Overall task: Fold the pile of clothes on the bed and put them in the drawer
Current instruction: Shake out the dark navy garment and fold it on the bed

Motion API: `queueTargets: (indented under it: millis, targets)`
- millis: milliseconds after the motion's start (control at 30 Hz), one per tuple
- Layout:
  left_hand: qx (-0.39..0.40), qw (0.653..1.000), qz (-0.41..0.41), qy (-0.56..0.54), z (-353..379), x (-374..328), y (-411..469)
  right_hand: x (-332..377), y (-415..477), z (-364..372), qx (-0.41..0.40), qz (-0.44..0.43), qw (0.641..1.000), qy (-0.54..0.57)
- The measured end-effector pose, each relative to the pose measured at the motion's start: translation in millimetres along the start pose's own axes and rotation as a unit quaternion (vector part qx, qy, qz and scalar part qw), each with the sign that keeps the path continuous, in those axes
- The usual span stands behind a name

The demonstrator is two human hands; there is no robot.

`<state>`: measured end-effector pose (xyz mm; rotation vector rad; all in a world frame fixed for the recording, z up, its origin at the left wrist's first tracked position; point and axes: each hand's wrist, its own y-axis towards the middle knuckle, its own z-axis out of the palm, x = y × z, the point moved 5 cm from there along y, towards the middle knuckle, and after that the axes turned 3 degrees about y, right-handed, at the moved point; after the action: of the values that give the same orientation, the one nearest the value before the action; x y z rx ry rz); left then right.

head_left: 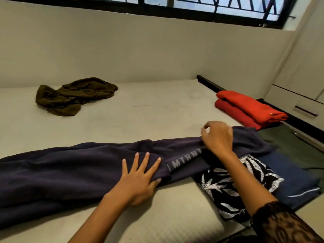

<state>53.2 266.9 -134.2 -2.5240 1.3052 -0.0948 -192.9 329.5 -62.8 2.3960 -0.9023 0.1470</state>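
On the near side of the wide pale bed (122, 120) lies the long dark purple fleece garment (52, 176). It stretches from far left to right, so I think it is being laid out flat to fold.

To the right of it, at the near right edge of the bed, sits a folded navy blue cloth (289, 174). A black cloth with white leaf prints (228, 186) lies partly on top of it. The folded red clothes (245, 107) sit further back on the right. I think these done ones are kept on the side near the white drawer with the dark handle (306, 110), ready to go in.

A crumpled olive-brown garment (73, 95) waits far off on the left, not folded yet.

My left hand (138, 179) lies flat on the purple fleece with fingers spread wide. I think it presses the cloth down so it will not slide. My right hand (217, 135) has curled fingers and seems to pinch the fleece's upper edge near the grey letters, maybe to pull it smooth.
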Motion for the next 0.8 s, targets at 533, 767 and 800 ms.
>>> queueTargets:
  millis: [533,767,800]
  targets:
    - [-0.122,0.984,-0.021,-0.125,-19,-1,14,-189,6,-21,0.084,0.366,0.920,0.112]
    - [-0.134,0.976,-0.079,-0.154,-29,15,9,-205,36,-18,-0.087,0.500,0.762,0.402]
    - [-0.143,0.973,-0.078,-0.162,-31,15,8,-216,49,-8,-0.068,0.510,0.733,0.446]
